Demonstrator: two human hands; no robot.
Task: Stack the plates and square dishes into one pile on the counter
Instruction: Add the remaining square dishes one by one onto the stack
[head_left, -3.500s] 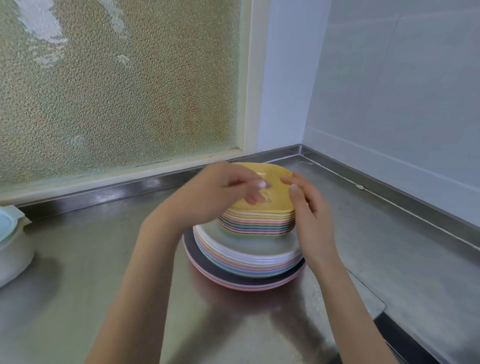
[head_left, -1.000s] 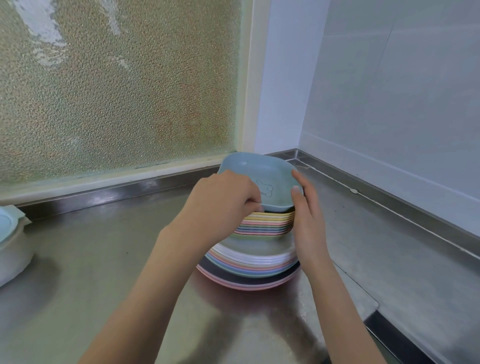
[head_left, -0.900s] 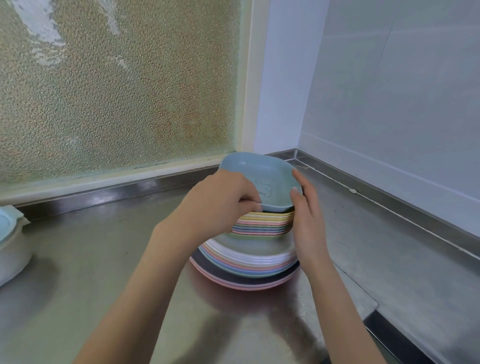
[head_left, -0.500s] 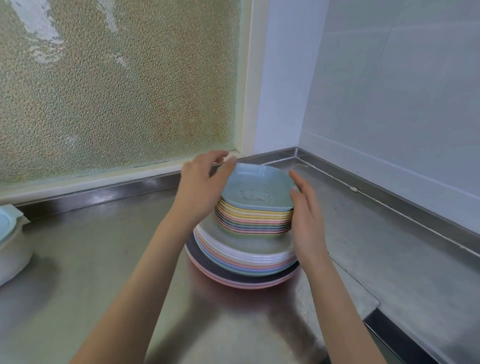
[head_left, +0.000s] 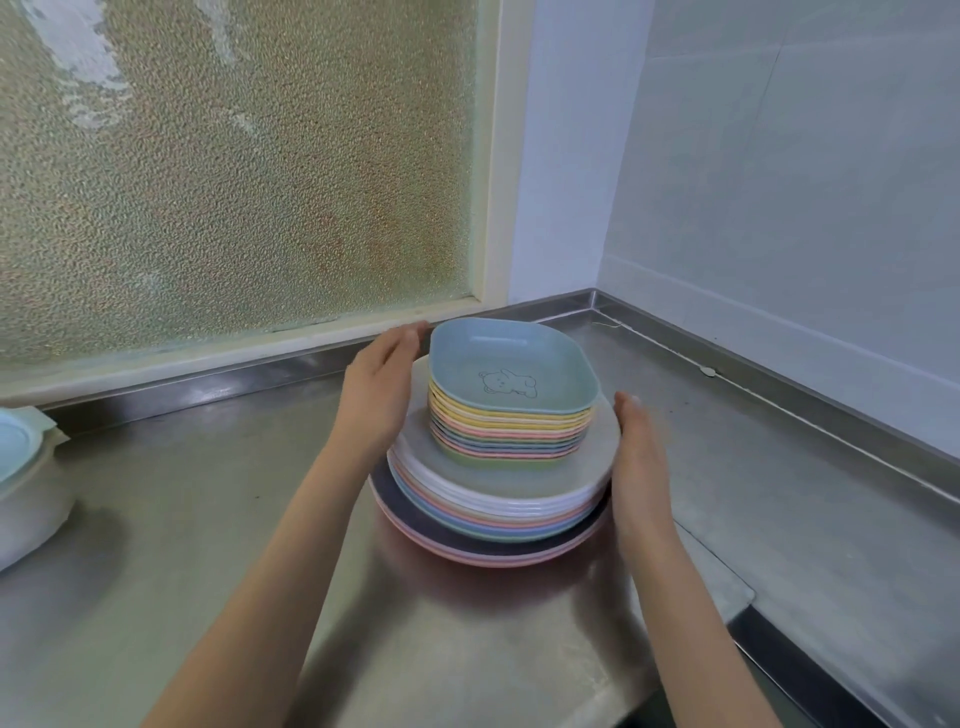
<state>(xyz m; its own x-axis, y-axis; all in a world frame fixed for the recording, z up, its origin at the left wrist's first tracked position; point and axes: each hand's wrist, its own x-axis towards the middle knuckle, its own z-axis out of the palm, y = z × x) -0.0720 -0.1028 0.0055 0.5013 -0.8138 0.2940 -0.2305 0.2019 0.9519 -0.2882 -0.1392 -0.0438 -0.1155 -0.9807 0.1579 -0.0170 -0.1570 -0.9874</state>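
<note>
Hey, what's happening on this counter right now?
A person is tidying a pile of dishes on a steel counter. Round plates sit at the bottom, the square dishes are stacked on them, and a blue square dish with a bear drawing is on top. The left hand and right hand are open, flanking the pile at the plate rims; neither has a grip on anything. A white lidded container sits far left.

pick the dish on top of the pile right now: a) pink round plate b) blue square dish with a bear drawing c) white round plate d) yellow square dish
b: the blue square dish with a bear outline tops the square dishes, which sit on the round plates.
</note>
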